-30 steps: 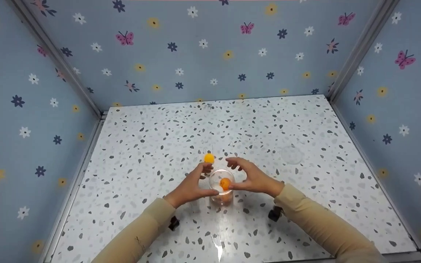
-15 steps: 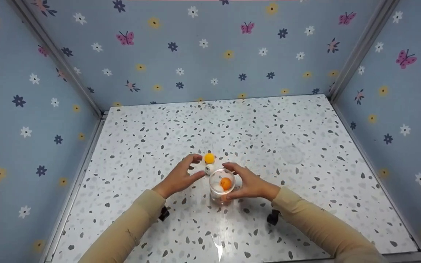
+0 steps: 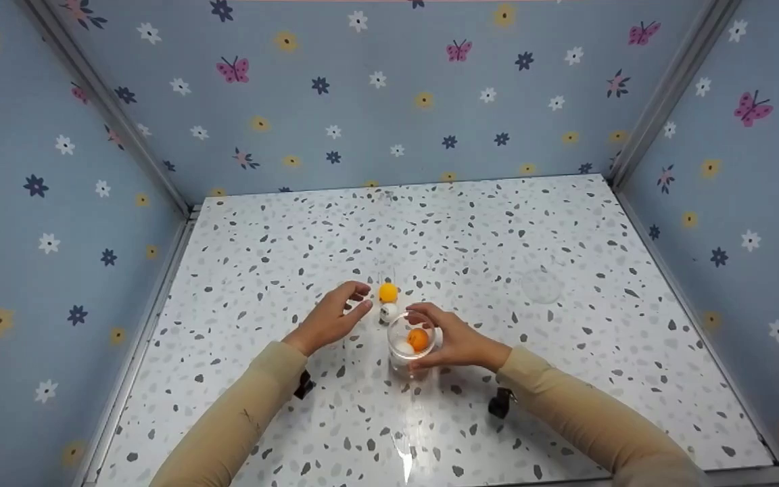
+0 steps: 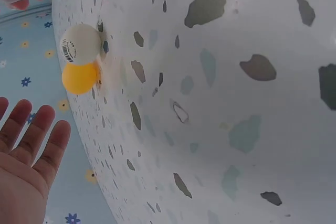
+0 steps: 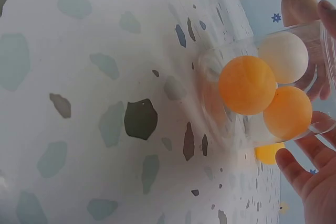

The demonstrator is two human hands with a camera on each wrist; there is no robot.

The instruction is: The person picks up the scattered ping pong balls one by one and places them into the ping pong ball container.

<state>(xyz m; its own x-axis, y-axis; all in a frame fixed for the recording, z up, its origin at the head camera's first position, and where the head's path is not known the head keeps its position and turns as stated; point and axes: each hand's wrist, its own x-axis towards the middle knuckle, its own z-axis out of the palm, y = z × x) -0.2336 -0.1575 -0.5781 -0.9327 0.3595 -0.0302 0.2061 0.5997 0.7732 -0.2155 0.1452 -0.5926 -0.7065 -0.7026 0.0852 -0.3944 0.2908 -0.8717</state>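
A clear plastic jar (image 3: pixel 398 326) stands on the speckled table, with two orange table tennis balls (image 5: pixel 247 85) and at least one white ball (image 5: pixel 283 57) inside. My right hand (image 3: pixel 465 342) holds the jar from its right side, thumb at the near wall and fingers at the far wall. Left of the loose balls, my left hand (image 3: pixel 330 319) hovers with relaxed fingers and nothing in them. Just behind the jar lie a loose white table tennis ball (image 4: pixel 81 44) with printing on it and a yellow ball (image 4: pixel 79 79), close together.
A round clear lid-like disc (image 3: pixel 540 287) lies flat on the table (image 3: pixel 281 270) to the right. Something faint and transparent sits behind the yellow ball. Flowered panels (image 3: pixel 389 88) rise at the back and both sides.
My left hand has moved left, away from the jar, uncovering the loose white ball. My right hand has closed in around the jar's side. The jar and yellow ball have stayed put.
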